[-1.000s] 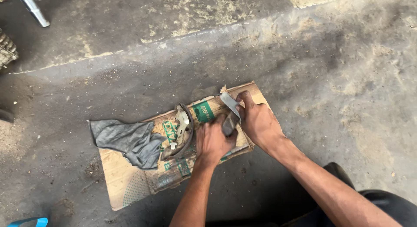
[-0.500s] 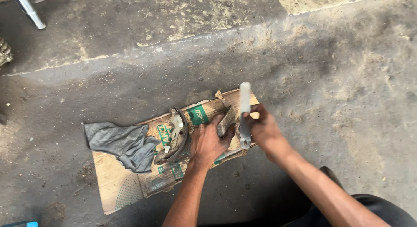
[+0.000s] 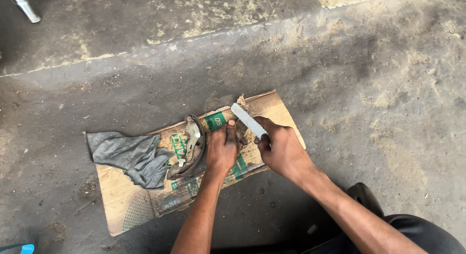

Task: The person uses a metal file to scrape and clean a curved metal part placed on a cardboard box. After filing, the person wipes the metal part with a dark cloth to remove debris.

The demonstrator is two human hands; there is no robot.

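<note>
The right hand (image 3: 281,149) grips a pale flat file (image 3: 248,120), fingers wrapped around it. The left hand (image 3: 222,148) presses flat, fingers together, on a part (mostly hidden) on the cardboard (image 3: 121,205), beside a curved brake shoe (image 3: 191,147) and a grey rag (image 3: 128,157).

Both forearms reached forward from the bottom of the view, converging toward each other. The left hand (image 3: 222,149) lay palm down, fingers together and pressed flat, the wrist straight. The right hand (image 3: 281,149) was curled into a closed fist, knuckles up, wrist bent slightly inward.
</note>
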